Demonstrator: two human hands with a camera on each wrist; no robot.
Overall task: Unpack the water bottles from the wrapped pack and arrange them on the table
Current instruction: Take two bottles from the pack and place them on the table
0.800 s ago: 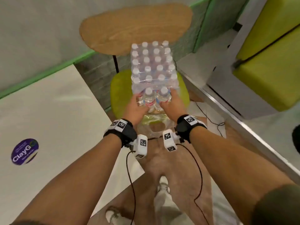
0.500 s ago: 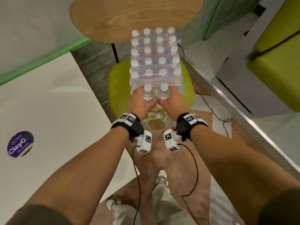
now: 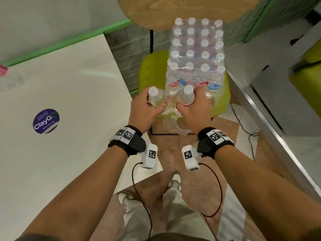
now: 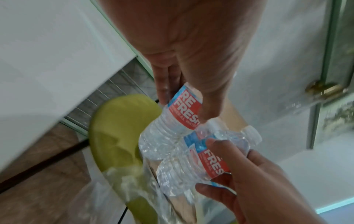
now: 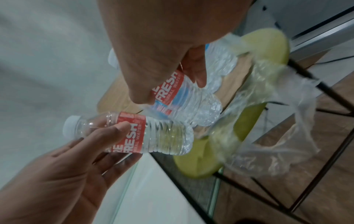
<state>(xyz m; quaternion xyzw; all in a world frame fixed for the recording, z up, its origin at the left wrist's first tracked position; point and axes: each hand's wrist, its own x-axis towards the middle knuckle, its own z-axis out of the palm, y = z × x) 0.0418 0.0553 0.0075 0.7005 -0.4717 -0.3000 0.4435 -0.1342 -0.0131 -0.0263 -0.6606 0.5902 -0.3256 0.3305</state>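
Gripped: one bottle point(image 3: 156, 99) in left hand point(image 3: 145, 108), fingers curled round its labelled body, cap up in the head view; second bottle point(image 3: 186, 97) in right hand point(image 3: 195, 108), wrapped the same way, cap up. Both bottles clear of the pack point(image 3: 195, 54), just off its torn near end, close side by side without plain contact. Pack on the green chair point(image 3: 150, 73), long axis running away from the body, most caps in rows under the wrap; torn film point(image 3: 171, 124) hanging off the chair's near edge.

Table point(image 3: 73, 94) to the left of the chair, its right edge just beside the left hand. Left hand nearer; right hand must cross over the chair's near left edge to reach it. Long axes of both bottles near vertical, so likely no re-orienting before setting down on bases. Risk, as judged: bottles knocking together in the crossing. Task early, pack mostly full.
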